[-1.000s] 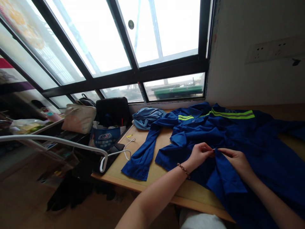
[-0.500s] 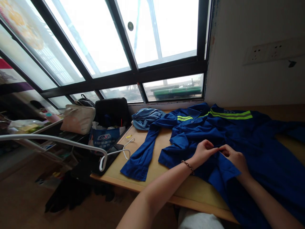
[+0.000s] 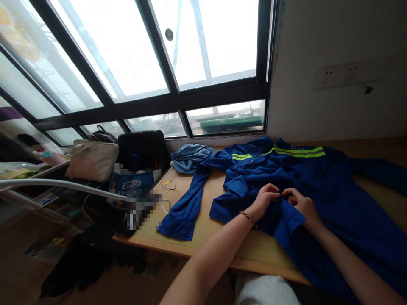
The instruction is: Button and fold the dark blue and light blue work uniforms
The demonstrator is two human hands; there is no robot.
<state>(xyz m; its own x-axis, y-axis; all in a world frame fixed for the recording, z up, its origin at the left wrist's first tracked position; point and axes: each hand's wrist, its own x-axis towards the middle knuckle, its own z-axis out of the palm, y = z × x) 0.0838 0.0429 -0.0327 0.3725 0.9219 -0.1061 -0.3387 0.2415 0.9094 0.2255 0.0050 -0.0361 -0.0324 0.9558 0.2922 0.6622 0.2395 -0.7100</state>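
The left hand (image 3: 264,202) and right hand (image 3: 304,208) pinch with curled fingers (image 3: 293,193), tips nearly meeting; behind those fingers, left forearm (image 3: 216,255) and right forearm (image 3: 347,259) spread apart.

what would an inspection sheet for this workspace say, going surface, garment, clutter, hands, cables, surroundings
Surface: table, pale top, largely covered by cloth.
Garment: blue jacket spread out, yellow-green reflective bands showing.
Clutter: lighter blue cloth bunched at the back; printed bag and beige bag beyond the table's left end.
Hands: left hand and right hand pinch the jacket's edge, fingertips close together; anything between them is too small to tell.
Cables: thin white loop on the table; cord or wire, unclear.
Surroundings: bright windows behind, sockets on the right wall.
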